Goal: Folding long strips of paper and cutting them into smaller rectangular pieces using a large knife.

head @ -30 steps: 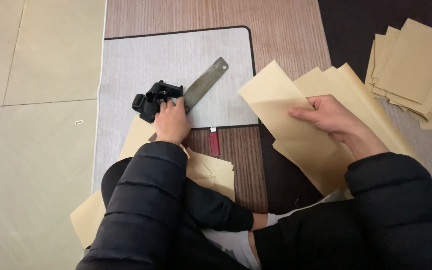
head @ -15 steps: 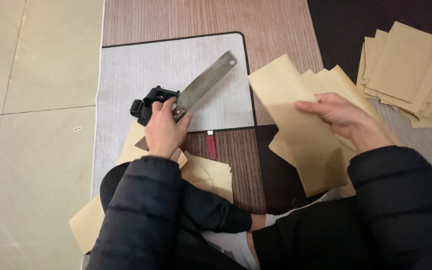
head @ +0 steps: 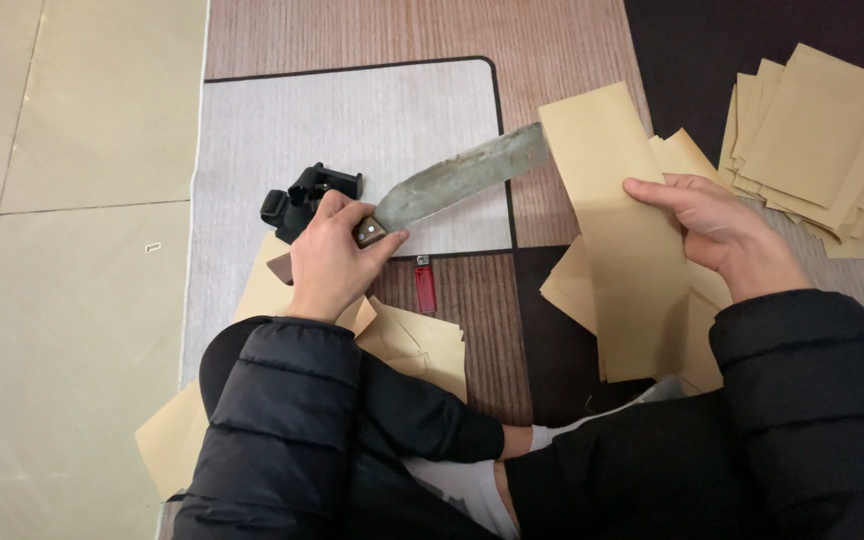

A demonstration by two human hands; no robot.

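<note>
Head view: knife (head: 452, 185) now higher in clenched left hand (head: 330, 262), tip at right-hand-gripped (head: 722, 232) paper sheet (head: 624, 240).

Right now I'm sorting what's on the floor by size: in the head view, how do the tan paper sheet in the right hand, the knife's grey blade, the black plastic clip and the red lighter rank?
Largest to smallest as seen:
1. tan paper sheet
2. knife's grey blade
3. black plastic clip
4. red lighter

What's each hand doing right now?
Left hand: closed around the handle of the knife.
Right hand: holding the tan paper sheet, thumb on top.
</note>
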